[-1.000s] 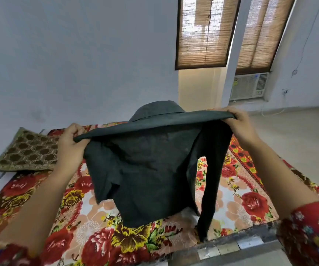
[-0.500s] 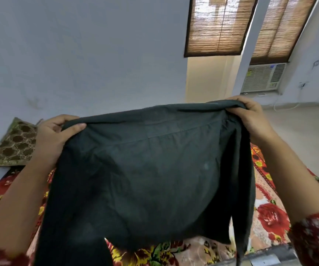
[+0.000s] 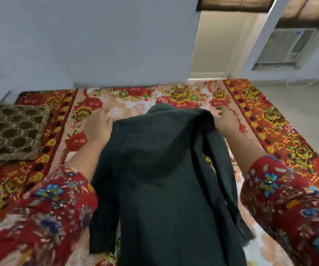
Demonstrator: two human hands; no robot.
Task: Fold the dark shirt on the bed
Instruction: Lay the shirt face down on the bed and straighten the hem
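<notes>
Lowers dark shirt point(image 3: 164, 179) from air onto bed point(image 3: 269, 121), collar toward far edge. Left hand point(image 3: 98, 125) grip apart; right hand point(image 3: 224, 120) grip: cannot tell. Ready for sleeve folds.

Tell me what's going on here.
A person is folding a dark shirt on a floral-covered bed. The shirt is spread lengthwise with its collar pointing away, and cloth is bunched along its right side. The left hand and right hand are at its two shoulders. The left hand's fingers look stretched out; blur hides whether the right hand grips. A patterned cushion lies to the left.
</notes>
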